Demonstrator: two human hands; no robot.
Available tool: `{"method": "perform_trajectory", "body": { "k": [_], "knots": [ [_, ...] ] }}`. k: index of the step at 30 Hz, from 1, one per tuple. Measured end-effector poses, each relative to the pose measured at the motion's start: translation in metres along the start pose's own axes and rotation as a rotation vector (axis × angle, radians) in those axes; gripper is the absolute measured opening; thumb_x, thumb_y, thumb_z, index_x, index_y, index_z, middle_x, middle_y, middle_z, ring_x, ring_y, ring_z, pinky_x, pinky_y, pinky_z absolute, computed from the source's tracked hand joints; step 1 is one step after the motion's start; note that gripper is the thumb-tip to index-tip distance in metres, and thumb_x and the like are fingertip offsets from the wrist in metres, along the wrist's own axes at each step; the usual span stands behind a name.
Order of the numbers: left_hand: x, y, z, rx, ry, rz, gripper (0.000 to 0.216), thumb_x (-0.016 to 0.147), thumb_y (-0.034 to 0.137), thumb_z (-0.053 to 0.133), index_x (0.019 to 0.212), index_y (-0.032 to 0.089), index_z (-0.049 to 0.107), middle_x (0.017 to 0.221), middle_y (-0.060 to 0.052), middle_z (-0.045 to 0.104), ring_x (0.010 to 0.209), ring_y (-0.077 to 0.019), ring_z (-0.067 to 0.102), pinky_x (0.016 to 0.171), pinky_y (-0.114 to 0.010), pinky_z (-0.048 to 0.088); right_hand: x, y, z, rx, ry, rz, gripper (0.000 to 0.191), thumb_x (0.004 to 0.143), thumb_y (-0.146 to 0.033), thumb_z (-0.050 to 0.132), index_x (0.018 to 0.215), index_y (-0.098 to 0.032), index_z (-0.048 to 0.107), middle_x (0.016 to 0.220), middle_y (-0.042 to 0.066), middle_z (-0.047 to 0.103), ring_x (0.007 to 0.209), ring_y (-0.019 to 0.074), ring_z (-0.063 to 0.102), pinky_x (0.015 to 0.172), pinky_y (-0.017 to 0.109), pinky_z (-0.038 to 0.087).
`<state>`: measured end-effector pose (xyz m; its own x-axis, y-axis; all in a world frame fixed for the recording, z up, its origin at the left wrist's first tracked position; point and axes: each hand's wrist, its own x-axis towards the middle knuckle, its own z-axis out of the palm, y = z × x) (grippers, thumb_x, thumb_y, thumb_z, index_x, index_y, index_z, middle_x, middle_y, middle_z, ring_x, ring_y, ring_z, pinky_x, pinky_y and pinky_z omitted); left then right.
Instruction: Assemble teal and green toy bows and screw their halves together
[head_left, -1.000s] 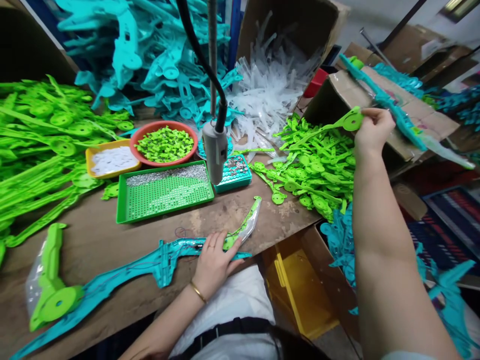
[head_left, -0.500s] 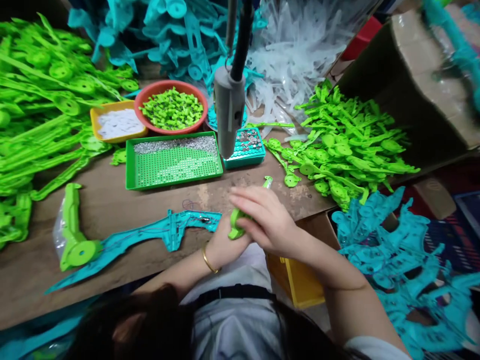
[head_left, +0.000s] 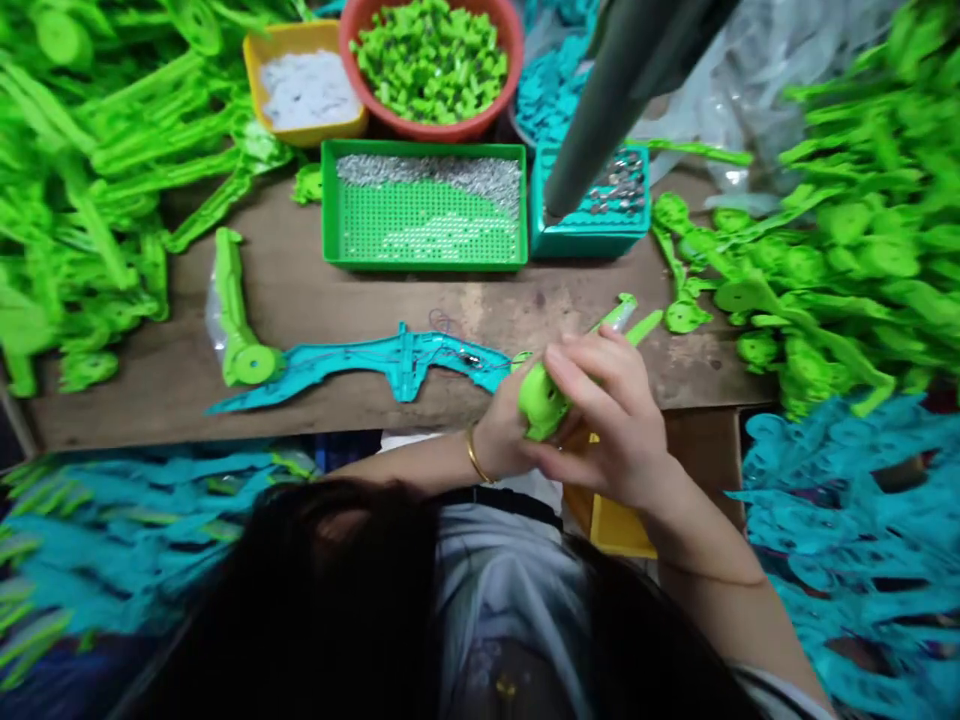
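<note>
Right hand: the right hand was clamped, fingers curled, on a green piece, its rounded end facing left.
Left hand: the left hand lay against the same piece; its fingers were hidden, so their closure could not be told.
Green piece: held between the hands, above the near edge of the table; a slender green end jutted to the far right.
Blue frame: the blue frame lay left of the hands, wires along it; a green arm stood at its left end.
Yellow tray: the yellow tray, far left, contained flat white pieces.
Red bowl: the red bowl, beside it, was heaped with small green parts.
Green tray: the green tray, nearer, had silvery bits banked along its far side.
Teal box: the teal box, just right, bore silvery discs.
Change: one second earlier the right hand had been over the right-hand green heap; by this moment both hands were together.
</note>
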<state>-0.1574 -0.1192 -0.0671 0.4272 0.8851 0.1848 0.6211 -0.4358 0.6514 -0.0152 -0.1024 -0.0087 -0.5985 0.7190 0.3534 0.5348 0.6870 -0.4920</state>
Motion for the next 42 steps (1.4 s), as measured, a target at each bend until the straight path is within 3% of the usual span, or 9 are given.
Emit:
{"method": "perform_trajectory", "body": {
  "k": [5, 7, 11, 15, 22, 29, 34, 39, 42],
  "knots": [
    [-0.024, -0.039, -0.030, 0.086, 0.142, 0.011, 0.029, 0.098, 0.032, 0.044, 0.110, 0.016, 0.064, 0.112, -0.008, 0.068, 0.110, -0.0210, 0.061, 0.102, -0.044, 0.047, -0.017, 0.032, -0.013, -0.104, -0.006, 0.188, 0.085, 0.082, -0.044, 0.065, 0.153, -0.035, 0.018, 0.137, 0.011, 0.053, 0.126, 0.0357, 0.052, 0.103, 0.058, 0.046],
    [-0.035, -0.053, -0.033, 0.209, 0.113, 0.049, 0.025, 0.094, 0.031, 0.051, 0.105, 0.016, 0.068, 0.105, -0.008, 0.071, 0.109, -0.0234, 0.061, 0.104, -0.050, 0.043, -0.021, 0.045, -0.010, -0.102, -0.065, 0.192, 0.080, 0.083, -0.041, 0.066, 0.151, -0.032, 0.025, 0.136, 0.012, 0.055, 0.124, 0.0339, 0.054, 0.103, 0.055, 0.047],
    [-0.046, -0.065, -0.022, 0.336, 0.000, 0.056, 0.038, 0.093, 0.043, 0.052, 0.115, 0.016, 0.066, 0.120, -0.012, 0.067, 0.122, -0.0295, 0.054, 0.112, -0.061, 0.029, -0.021, 0.056, 0.017, -0.043, -0.249, 0.071, 0.066, 0.086, -0.039, 0.062, 0.146, -0.026, 0.038, 0.127, 0.014, 0.061, 0.115, 0.0296, 0.060, 0.095, 0.047, 0.052],
    [-0.049, -0.067, -0.013, 0.351, -0.009, 0.055, 0.051, 0.091, 0.055, 0.050, 0.119, 0.015, 0.064, 0.125, -0.015, 0.064, 0.126, -0.0321, 0.051, 0.113, -0.063, 0.024, -0.015, 0.055, 0.038, -0.025, -0.343, 0.057, 0.060, 0.087, -0.042, 0.059, 0.142, -0.021, 0.044, 0.126, 0.016, 0.061, 0.115, 0.0296, 0.060, 0.094, 0.047, 0.051],
    [-0.051, -0.070, -0.012, 0.382, 0.007, 0.082, 0.054, 0.092, 0.058, 0.048, 0.121, 0.014, 0.063, 0.126, -0.013, 0.064, 0.124, -0.0308, 0.053, 0.116, -0.060, 0.023, -0.007, 0.059, 0.040, 0.000, -0.433, 0.057, 0.056, 0.087, -0.041, 0.059, 0.138, -0.019, 0.048, 0.129, 0.016, 0.060, 0.117, 0.0295, 0.058, 0.098, 0.049, 0.048],
    [-0.052, -0.073, -0.011, 0.342, 0.012, 0.074, 0.053, 0.092, 0.055, 0.050, 0.120, 0.013, 0.063, 0.127, -0.015, 0.063, 0.125, -0.0318, 0.052, 0.116, -0.063, 0.020, -0.007, 0.065, 0.042, 0.053, -0.450, 0.077, 0.059, 0.086, -0.041, 0.062, 0.138, -0.021, 0.043, 0.130, 0.013, 0.061, 0.118, 0.0268, 0.059, 0.108, 0.052, 0.039],
    [-0.050, -0.066, -0.013, 0.432, 0.048, 0.104, 0.051, 0.091, 0.056, 0.050, 0.121, 0.016, 0.062, 0.126, -0.013, 0.064, 0.124, -0.0315, 0.053, 0.116, -0.064, 0.017, -0.012, 0.065, 0.046, 0.071, -0.422, 0.086, 0.073, 0.086, -0.040, 0.061, 0.148, -0.020, 0.027, 0.134, 0.015, 0.058, 0.120, 0.0273, 0.059, 0.112, 0.054, 0.037],
    [-0.034, -0.051, -0.002, 0.446, 0.067, 0.311, 0.050, 0.093, 0.049, 0.052, 0.125, 0.011, 0.059, 0.127, -0.014, 0.063, 0.126, -0.0277, 0.054, 0.115, -0.049, 0.034, -0.017, 0.065, 0.051, 0.165, -0.373, 0.079, 0.082, 0.087, -0.037, 0.061, 0.153, -0.020, 0.015, 0.134, 0.015, 0.058, 0.120, 0.0279, 0.059, 0.113, 0.058, 0.034],
    [-0.026, -0.050, 0.004, 0.418, 0.063, 0.339, 0.042, 0.093, 0.043, 0.055, 0.117, 0.009, 0.063, 0.123, -0.013, 0.067, 0.119, -0.0253, 0.059, 0.110, -0.040, 0.043, -0.016, 0.074, 0.041, 0.215, -0.329, 0.049, 0.070, 0.086, -0.040, 0.061, 0.148, -0.023, 0.031, 0.137, 0.012, 0.055, 0.125, 0.0276, 0.055, 0.114, 0.055, 0.035]
  ]
}}
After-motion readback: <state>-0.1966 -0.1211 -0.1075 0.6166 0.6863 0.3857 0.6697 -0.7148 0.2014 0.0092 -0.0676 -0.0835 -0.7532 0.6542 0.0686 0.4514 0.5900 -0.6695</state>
